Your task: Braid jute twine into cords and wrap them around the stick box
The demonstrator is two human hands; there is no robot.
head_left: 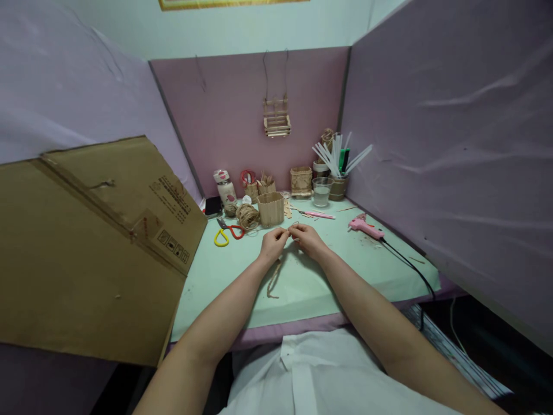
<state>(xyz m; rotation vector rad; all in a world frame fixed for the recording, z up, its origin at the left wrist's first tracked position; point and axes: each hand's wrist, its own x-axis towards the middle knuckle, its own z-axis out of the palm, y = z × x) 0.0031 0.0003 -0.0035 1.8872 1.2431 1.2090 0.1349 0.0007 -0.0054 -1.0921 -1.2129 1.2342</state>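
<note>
My left hand point(273, 245) and my right hand point(307, 240) meet over the middle of the table, fingertips pinched close together. Between them they hold a length of brown twine point(272, 282), which looks braided. Its tail hangs below my left hand towards the tabletop, and a thin bit shows above the fingertips. Just beyond my hands stands a box of wooden craft sticks point(271, 210). A ball of twine point(247, 217) rests at the box's left, with scissors point(228, 231) with yellow and red handles in front of it.
To the right lies a pink glue gun point(366, 226), its black cord running off the table edge. Behind are a pink craft knife point(318, 215), a cup of water point(321, 193), a pot of glue sticks point(339, 187) and a bottle point(224, 187). A large cardboard sheet point(99, 248) leans at left.
</note>
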